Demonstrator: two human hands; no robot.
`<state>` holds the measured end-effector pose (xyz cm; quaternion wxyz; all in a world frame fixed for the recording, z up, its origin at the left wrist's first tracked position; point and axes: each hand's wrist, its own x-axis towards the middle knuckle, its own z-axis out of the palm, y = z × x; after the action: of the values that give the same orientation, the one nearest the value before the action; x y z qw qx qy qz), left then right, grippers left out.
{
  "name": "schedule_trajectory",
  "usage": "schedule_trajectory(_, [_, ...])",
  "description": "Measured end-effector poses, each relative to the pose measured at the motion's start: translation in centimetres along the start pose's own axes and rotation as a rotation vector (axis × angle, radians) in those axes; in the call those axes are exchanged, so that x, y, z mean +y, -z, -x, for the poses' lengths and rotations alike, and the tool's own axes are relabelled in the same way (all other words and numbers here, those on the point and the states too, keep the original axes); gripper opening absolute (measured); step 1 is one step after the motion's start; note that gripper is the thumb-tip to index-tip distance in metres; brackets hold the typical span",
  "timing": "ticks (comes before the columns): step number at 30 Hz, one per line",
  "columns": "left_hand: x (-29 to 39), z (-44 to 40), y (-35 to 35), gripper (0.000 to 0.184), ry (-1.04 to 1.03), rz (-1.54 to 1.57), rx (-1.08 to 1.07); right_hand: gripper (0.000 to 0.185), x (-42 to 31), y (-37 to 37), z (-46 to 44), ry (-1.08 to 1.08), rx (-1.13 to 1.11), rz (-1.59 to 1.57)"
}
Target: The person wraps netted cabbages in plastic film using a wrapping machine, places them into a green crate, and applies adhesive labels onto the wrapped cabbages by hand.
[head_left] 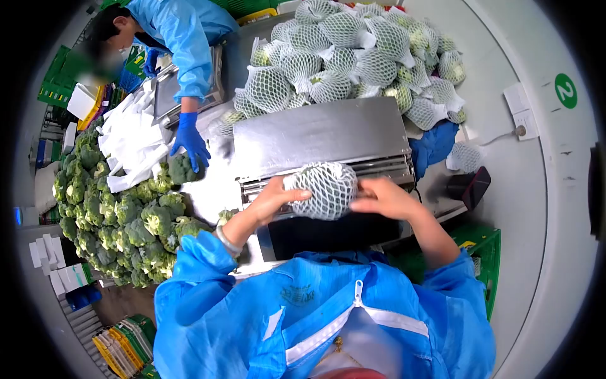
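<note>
Here we have the netted vegetable [328,191] by the steel machine [319,136], our left hand [276,197] clamped on one side, our right hand [386,198] too blurred to tell its grip, and it looks light, springy, bruisable, best cupped around the middle.

Netted bundle [323,191]: white diamond mesh — broccoli heap [129,218] mottled green; wearer's jacket [252,309] bright blue, white trim — co-worker's glove [188,136] deep blue.

A produce-packing workroom: broccoli [132,221] heaped at left, net-sleeved heads [341,57] piled at upper centre, steel machine [322,136] mid-frame, green crate [492,265] lower right.
</note>
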<state>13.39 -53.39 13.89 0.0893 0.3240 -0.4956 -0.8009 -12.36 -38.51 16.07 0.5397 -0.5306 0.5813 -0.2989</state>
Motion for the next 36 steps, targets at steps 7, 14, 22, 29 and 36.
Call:
schedule_trajectory(7, [-10.1,4.6,-2.4,0.061,0.688,0.457,-0.057,0.032,3.8,-7.0,7.7,-0.338,0.147,-0.394])
schedule_trajectory(14, [-15.4,10.2,-5.4,0.043,0.307,0.129,0.330,0.042,10.6,-12.8,8.9,-0.228,0.721,-0.278])
schedule_trajectory(22, [-21.8,6.5,-1.5,0.035,-0.292,-1.054,0.705,0.040,15.5,-13.8,9.0,-0.325,0.912,0.553])
schedule_trajectory(29, [-21.5,3.1,-3.8,0.016,-0.357,-1.359,0.462,0.027,15.4,-16.7,2.4,-0.169,0.931,0.074])
schedule_trajectory(36, [-18.9,7.5,-6.4,0.031,-0.676,-0.715,0.143,0.026,3.3,-21.2,10.2,0.192,0.445,-0.717])
